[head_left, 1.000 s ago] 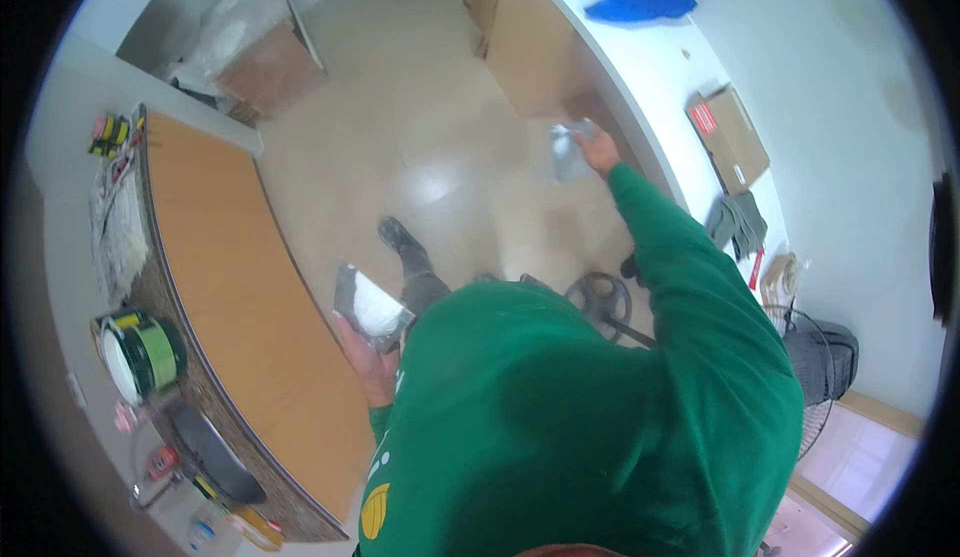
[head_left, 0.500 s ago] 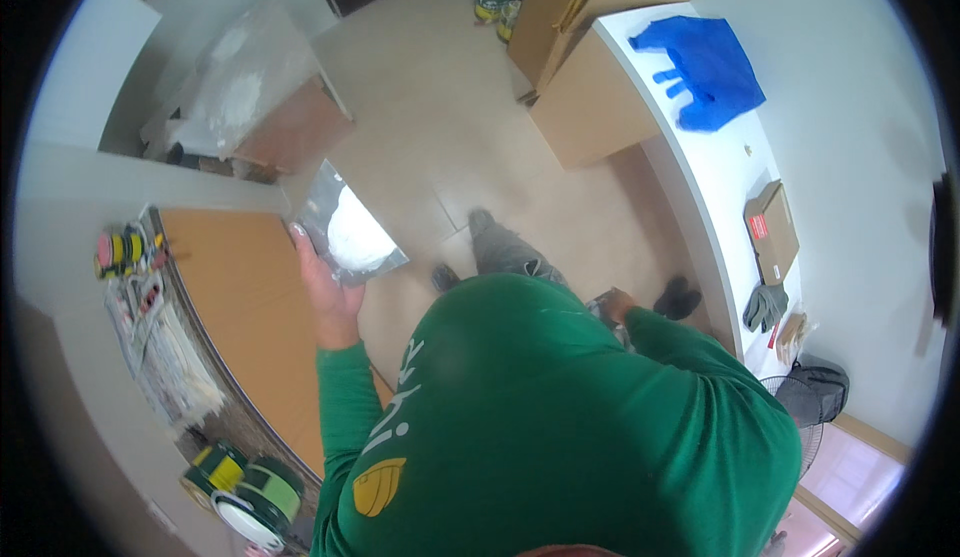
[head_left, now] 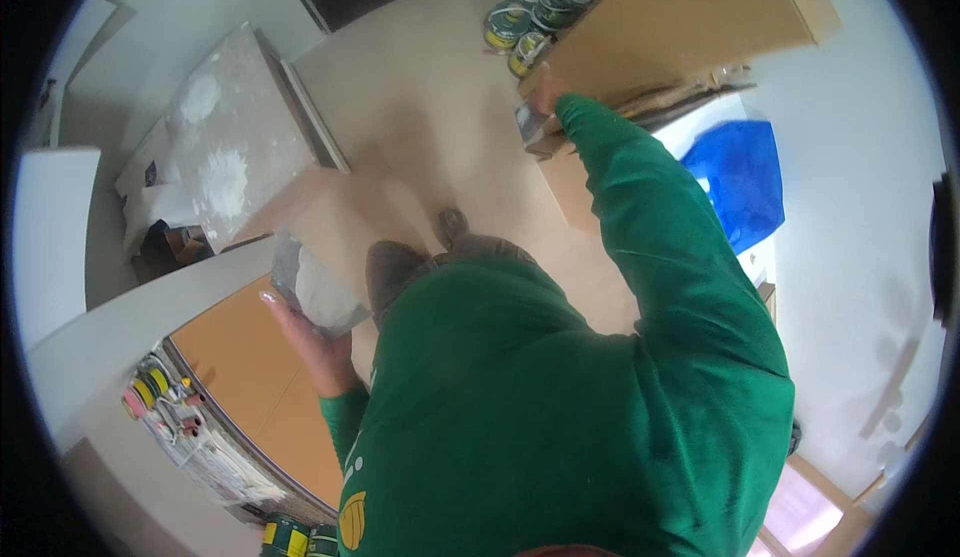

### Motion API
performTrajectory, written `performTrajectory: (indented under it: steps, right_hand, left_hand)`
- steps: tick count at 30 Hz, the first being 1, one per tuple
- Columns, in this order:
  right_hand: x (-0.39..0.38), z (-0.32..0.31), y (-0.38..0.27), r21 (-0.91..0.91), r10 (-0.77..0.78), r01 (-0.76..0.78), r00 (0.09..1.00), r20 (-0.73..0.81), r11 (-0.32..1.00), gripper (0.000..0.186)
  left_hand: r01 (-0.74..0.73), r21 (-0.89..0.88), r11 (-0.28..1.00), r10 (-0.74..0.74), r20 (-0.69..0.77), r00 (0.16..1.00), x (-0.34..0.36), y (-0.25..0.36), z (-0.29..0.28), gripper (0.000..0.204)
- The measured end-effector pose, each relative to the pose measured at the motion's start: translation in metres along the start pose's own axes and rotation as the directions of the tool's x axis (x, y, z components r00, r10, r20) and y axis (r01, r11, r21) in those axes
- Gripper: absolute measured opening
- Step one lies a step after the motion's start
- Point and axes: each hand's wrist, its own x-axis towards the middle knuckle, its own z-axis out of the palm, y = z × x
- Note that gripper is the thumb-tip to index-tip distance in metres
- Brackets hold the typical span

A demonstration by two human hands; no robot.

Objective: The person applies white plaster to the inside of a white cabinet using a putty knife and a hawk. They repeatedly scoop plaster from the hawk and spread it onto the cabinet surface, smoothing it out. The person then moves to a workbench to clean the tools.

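My left hand (head_left: 312,345) is closed on the near edge of a flat grey metal plate (head_left: 285,262), low on the left. A mound of white paste (head_left: 325,295) covers much of the plate. Far ahead, my right arm stretches out to the large cardboard sheets. My right hand (head_left: 544,92) is closed at their left edge, beside the front cardboard sheet (head_left: 680,32). A greyish flat thing (head_left: 530,125) shows just below that hand; its kind is unclear.
Several green paint cans (head_left: 510,25) stand on the floor beyond my right hand. A blue bag (head_left: 740,182) lies on the white counter to the right. At left are a paste-smeared board (head_left: 235,147) and a shelf with tape rolls (head_left: 150,387).
My right arm has swung from beside my body up and forward to the cardboard. My left hand still holds the plate, now lower. The whole view has turned with my body.
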Motion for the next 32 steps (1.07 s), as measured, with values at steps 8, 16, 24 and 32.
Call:
performTrajectory:
  steps: [8,16,24,32]
  right_hand:
    - [0.162,-0.021,-0.007,-0.435,-0.052,0.2,0.943,0.329,0.878,0.034]
    - [0.186,-0.03,-0.026,-0.222,0.253,-0.196,0.93,0.267,0.955,0.053]
    - [0.222,-0.032,-0.032,0.041,0.321,-0.347,0.903,0.286,0.937,0.086]
    - [0.312,0.003,-0.073,-0.411,-0.067,0.13,0.984,0.163,0.902,0.082]
  left_hand:
    - [0.018,-0.04,0.999,-0.017,0.007,1.0,0.167,0.054,0.031,0.062]
    - [-0.077,0.111,0.991,0.082,-0.039,0.996,0.336,0.152,0.087,0.062]
    - [-0.143,0.084,0.986,0.158,-0.214,0.964,0.405,0.199,0.093,0.057]
    - [-0.156,0.018,0.988,0.157,-0.135,0.978,0.409,0.191,0.1,0.079]
